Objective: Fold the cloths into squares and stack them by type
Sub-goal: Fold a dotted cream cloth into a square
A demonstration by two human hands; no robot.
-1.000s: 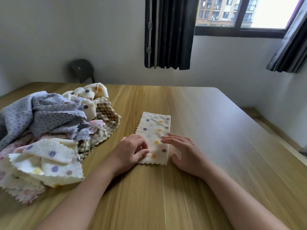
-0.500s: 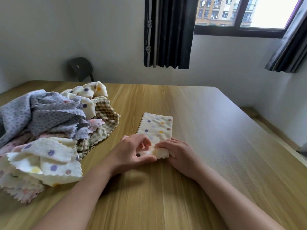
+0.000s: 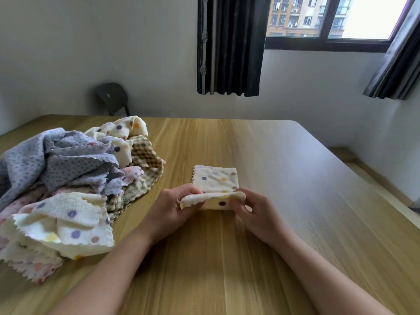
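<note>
Lying near the middle of the wooden counter (image 3: 284, 178) is a cream polka-dot cloth (image 3: 216, 178). It is a fluffy folded strip with a zigzag edge down its left side and purple, yellow and pink dots. Its far half lies flat on the wood. Its near end is raised and curls over toward the far end in a soft, rounded fold.

The left hand (image 3: 172, 205) pinches the left corner of the raised end between thumb and curled fingers. The right hand (image 3: 256, 212) pinches the right corner, its fingers bent round the fabric. Both bare forearms reach in from the bottom edge.

To the left, apart from the strip, sits a loose heap of unfolded cloths (image 3: 56, 196). On top is a grey cloth (image 3: 68, 160) with small dark dots and a wavy edge. Around it are a beige-and-brown checked cloth (image 3: 145, 155) with a waffle texture, a pale pink cloth (image 3: 131, 172), and more cream spotted cloths with zigzag edges.

The counter has pale, streaky wood grain and a rounded far corner. Beyond it a dark plastic chair (image 3: 112, 97) stands by a white wall. A dark curtain (image 3: 229, 46) hangs beside a window (image 3: 329, 19) that shows an apartment block.
</note>
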